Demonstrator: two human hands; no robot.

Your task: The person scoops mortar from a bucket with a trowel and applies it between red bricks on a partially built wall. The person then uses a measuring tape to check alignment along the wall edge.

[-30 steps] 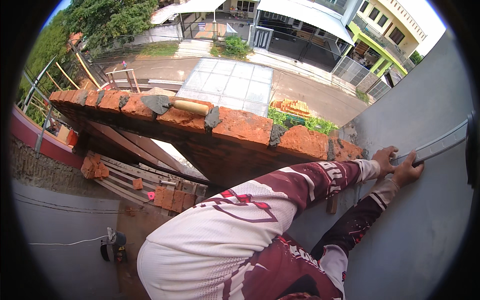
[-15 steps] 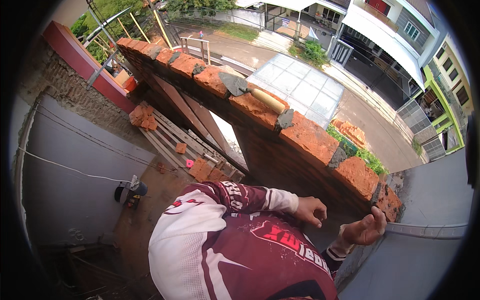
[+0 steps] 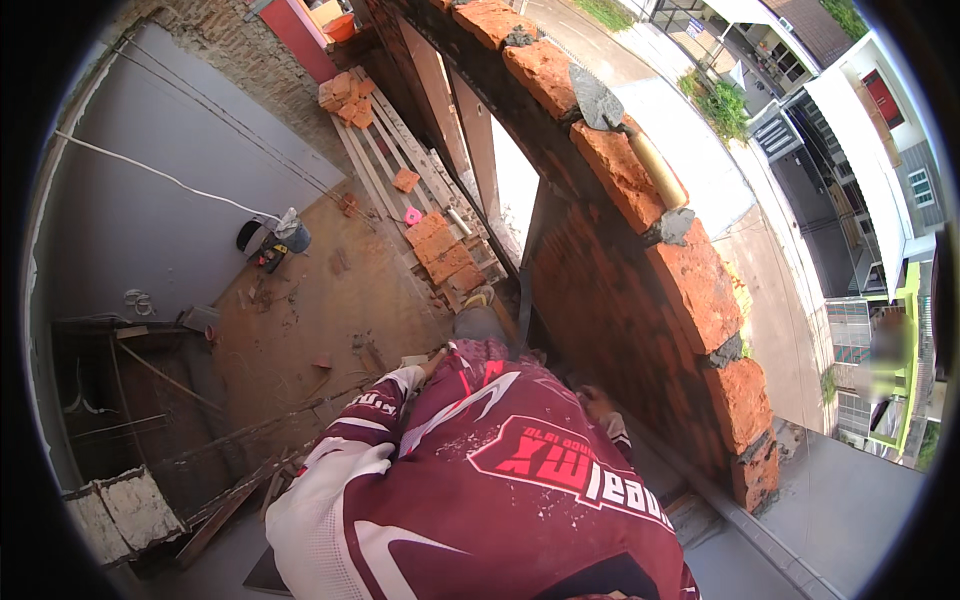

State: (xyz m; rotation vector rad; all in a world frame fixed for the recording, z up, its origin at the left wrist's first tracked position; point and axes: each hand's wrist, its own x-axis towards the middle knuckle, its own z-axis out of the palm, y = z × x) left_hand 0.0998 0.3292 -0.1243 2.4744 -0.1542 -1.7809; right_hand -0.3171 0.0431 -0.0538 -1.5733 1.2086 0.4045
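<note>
Left hand [image 3: 434,362] and right hand [image 3: 597,402] are both down low on either side of my body, half hidden by my own clothes; I can't tell whether the fingers are curled or spread, nor whether either one holds anything. My right is the one nearest the brick wall [image 3: 600,280], which curves up close on that side, though I can't see whether skin meets brick. Its face is dark and shadowed, and its top course is rough orange brick with chipped, uneven edges. Off to my left stands a smooth grey wall [image 3: 190,180], and below it spreads a dusty brown floor [image 3: 300,310] scattered with crumbs of rubble. Maroon and white, my jersey [image 3: 480,420] bunches over my chest. Ahead of me, long, pale planks [image 3: 362,158] lie side by side, with squared bricks [image 3: 440,245] grouped at their near end. A bluish bucket [image 3: 293,236] sits farther left on the floor. On top of the brick wall rests a trowel [image 3: 640,148], its metal blade smeared grey and its rounded wooden handle pointing toward a lump of grey mortar [image 3: 672,226]. Smallest is a bright pink thing [image 3: 413,216], roundish, beside the bricks.
</note>
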